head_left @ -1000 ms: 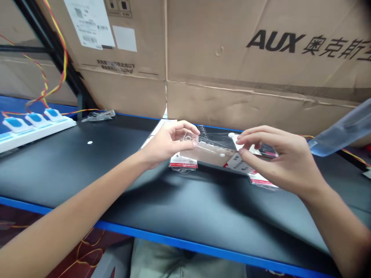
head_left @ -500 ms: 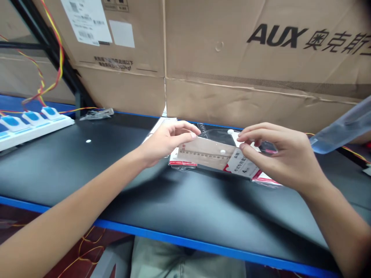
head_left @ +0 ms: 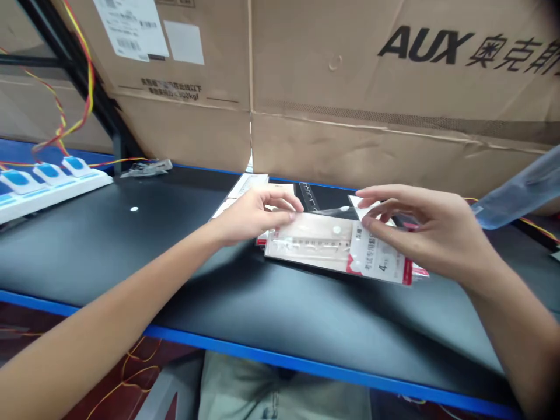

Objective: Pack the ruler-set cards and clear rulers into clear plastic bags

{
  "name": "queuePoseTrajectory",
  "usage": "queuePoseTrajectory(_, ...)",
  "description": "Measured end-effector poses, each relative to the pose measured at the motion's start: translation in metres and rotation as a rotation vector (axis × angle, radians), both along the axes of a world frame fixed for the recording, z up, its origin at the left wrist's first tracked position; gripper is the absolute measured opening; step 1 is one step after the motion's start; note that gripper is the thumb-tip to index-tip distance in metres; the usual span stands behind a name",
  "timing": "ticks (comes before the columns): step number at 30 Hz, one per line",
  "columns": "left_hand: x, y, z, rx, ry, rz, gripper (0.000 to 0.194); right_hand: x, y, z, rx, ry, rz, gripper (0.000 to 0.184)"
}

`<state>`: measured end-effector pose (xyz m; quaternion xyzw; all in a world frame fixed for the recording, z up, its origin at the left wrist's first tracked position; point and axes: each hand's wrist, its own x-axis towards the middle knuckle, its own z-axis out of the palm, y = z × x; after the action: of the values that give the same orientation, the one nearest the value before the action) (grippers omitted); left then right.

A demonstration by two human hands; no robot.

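Observation:
A clear plastic ruler-set pouch (head_left: pixel 315 248) is held by its upper edge, between my two hands. A pale ruler with marks shows through its front, and a white and red printed card fills its right end. My left hand (head_left: pixel 249 217) pinches the upper left corner with thumb and fingers. At the upper right, my right hand (head_left: pixel 429 230) pinches the other corner. The pouch's flap stands up behind, with a white snap button (head_left: pixel 336 230) on the front. More packets (head_left: pixel 245 185) lie on the table behind my left hand, partly hidden.
A white power strip (head_left: pixel 56 189) with blue plugs sits at the left. A small white disc (head_left: pixel 134 209) and crumpled clear plastic (head_left: pixel 149 168) lie on the black table (head_left: pixel 109 251). A large cardboard box (head_left: pixel 306 76) stands behind. Bluish clear plastic (head_left: pixel 516 189) leans in from the right.
The pouch has tilted, so its front now faces me more and its lower edge hangs closer. Both hands keep nearly the same place at its upper corners. The view has shifted slightly.

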<state>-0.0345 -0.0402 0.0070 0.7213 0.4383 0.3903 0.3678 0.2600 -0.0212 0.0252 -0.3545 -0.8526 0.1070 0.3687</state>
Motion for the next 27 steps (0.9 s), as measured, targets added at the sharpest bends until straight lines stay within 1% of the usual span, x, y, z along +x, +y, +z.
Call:
queuePoseTrajectory(2, -0.002, 0.003, -0.003, 0.075, 0.146, -0.008, 0.015, -0.002, 0.002, -0.003, -0.069, -0.107, 0.051, 0.03)
queuePoseTrajectory(4, -0.004, 0.005, -0.006, 0.183, 0.309, -0.008, 0.018, -0.003, 0.002, -0.006, -0.178, -0.218, 0.12, 0.029)
queuePoseTrajectory(6, -0.006, 0.005, -0.008, 0.263, 0.437, -0.013, 0.02, -0.004, 0.003, -0.008, -0.279, -0.264, 0.148, 0.032)
queuePoseTrajectory(9, -0.008, 0.004, -0.007, 0.307, 0.578, 0.002, 0.017, -0.001, 0.006, -0.01, -0.359, -0.272, 0.126, 0.035)
queuePoseTrajectory(13, -0.012, 0.004, -0.004, 0.313, 0.722, 0.025, 0.01, 0.004, 0.014, -0.012, -0.377, -0.379, 0.124, 0.024)
queuePoseTrajectory(16, -0.013, 0.003, -0.004, 0.318, 0.744, -0.009, 0.018, 0.004, 0.017, -0.013, -0.368, -0.428, 0.11, 0.021)
queuePoseTrajectory(18, -0.011, 0.002, -0.005, 0.337, 0.705, -0.047, 0.029, 0.002, 0.016, -0.013, -0.359, -0.436, 0.112, 0.018)
queuePoseTrajectory(20, -0.006, 0.0, -0.006, 0.347, 0.65, -0.092, 0.035, -0.001, 0.014, -0.013, -0.352, -0.441, 0.133, 0.016)
queuePoseTrajectory(24, 0.003, -0.005, -0.012, 0.384, 0.569, -0.178, 0.029, -0.005, 0.011, -0.014, -0.348, -0.474, 0.166, 0.013)
queuePoseTrajectory(27, 0.007, -0.004, -0.017, 0.424, 0.549, -0.223, 0.03, -0.006, 0.01, -0.013, -0.345, -0.496, 0.179, 0.015)
